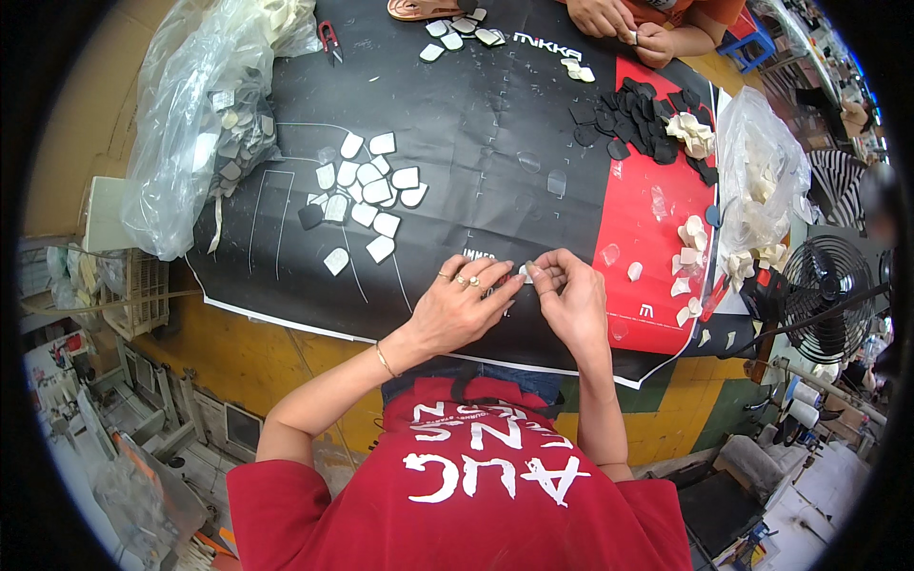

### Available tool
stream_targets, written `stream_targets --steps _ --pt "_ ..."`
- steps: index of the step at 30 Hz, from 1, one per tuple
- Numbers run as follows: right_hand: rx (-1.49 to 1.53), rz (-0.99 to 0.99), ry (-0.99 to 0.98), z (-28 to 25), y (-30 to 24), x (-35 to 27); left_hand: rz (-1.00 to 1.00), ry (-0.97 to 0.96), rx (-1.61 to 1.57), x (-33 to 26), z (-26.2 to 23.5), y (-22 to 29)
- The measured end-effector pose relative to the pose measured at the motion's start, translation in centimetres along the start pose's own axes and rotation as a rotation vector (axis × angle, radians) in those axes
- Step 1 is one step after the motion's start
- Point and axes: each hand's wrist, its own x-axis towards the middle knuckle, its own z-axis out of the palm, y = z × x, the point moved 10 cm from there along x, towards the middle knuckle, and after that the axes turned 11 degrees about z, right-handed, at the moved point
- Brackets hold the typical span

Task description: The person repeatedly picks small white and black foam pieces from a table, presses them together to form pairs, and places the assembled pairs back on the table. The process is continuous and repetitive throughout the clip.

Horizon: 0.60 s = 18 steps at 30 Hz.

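Near the table's front edge, my left hand [465,305] and my right hand [571,303] meet with fingertips pinched together. Between them is a small pale piece [525,273], mostly hidden by the fingers. Rings and a bracelet are on my left hand and wrist. To the left of my hands lies a loose heap of white tab-shaped pieces [371,190] with one rounded end and dark edges. One such white piece [335,261] lies apart, nearer to me. Off to the right, several small cream scraps [691,257] are scattered over the red part of the printed black-and-red sheet [447,124].
A clear plastic bag of pieces [181,143] stands at the left edge. Red-handled snips [329,42] lie at the back. Black pieces [633,119] are piled at right, near another bag [757,162] and a fan [830,295]. Across the table, a co-worker's hands [628,33] hold a small piece.
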Motion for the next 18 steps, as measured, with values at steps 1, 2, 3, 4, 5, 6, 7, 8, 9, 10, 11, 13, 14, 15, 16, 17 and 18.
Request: stream_targets --steps 1,2,3,4,5,6,7,8,9,10,11,13,14,15,16,17,18 --pt "0.0 0.006 -0.002 0.0 0.1 0.0 -0.01 -0.015 0.006 0.0 0.1 0.0" --pt "-0.001 0.013 -0.004 0.1 0.1 0.0 -0.018 -0.028 0.012 0.1 0.2 0.0" --pt "-0.001 0.005 0.012 0.0 0.1 -0.1 -0.024 -0.038 0.01 0.1 0.3 -0.1" --pt "-0.001 -0.003 0.028 0.1 0.0 -0.2 -0.027 -0.046 0.007 0.1 0.4 -0.1" --pt "0.003 -0.019 0.046 0.0 -0.1 -0.4 -0.029 -0.054 0.003 0.2 0.4 -0.1" --pt "-0.013 -0.039 0.091 -0.2 -0.2 -0.6 -0.026 -0.052 0.005 0.2 0.4 -0.1" --pt "-0.027 -0.068 0.137 -0.4 -0.4 -0.9 -0.024 -0.05 0.007 0.2 0.4 -0.1" --pt "-0.04 -0.097 0.181 -0.6 -0.7 -1.1 -0.023 -0.05 0.01 0.2 0.3 -0.1" --pt "-0.041 -0.098 0.19 -0.6 -0.6 -1.2 -0.024 -0.049 0.009 0.3 0.3 -0.1" --pt "-0.041 -0.098 0.201 -0.6 -0.5 -1.2 -0.025 -0.049 0.009 0.3 0.3 -0.1" --pt "-0.039 -0.106 0.22 -0.8 -0.5 -1.4 -0.021 -0.044 0.007 0.3 0.3 -0.1" --pt "-0.013 -0.113 0.231 -0.8 -0.4 -1.4 -0.004 -0.028 0.007 0.4 0.1 -0.1" --pt "0.002 -0.122 0.239 -0.8 -0.4 -1.5 0.005 -0.018 0.008 0.4 0.0 0.0" --pt "0.001 -0.121 0.233 -0.7 -0.3 -1.4 0.004 -0.019 0.004 0.4 0.0 -0.1" --pt "-0.001 -0.12 0.226 -0.7 -0.2 -1.3 0.003 -0.019 0.001 0.4 0.0 -0.1" --pt "-0.002 -0.124 0.223 -0.7 -0.2 -1.3 0.002 -0.02 -0.003 0.4 0.1 -0.1" --pt "-0.033 -0.158 0.237 -0.7 -0.4 -1.4 -0.003 -0.025 -0.002 0.3 0.1 -0.2"
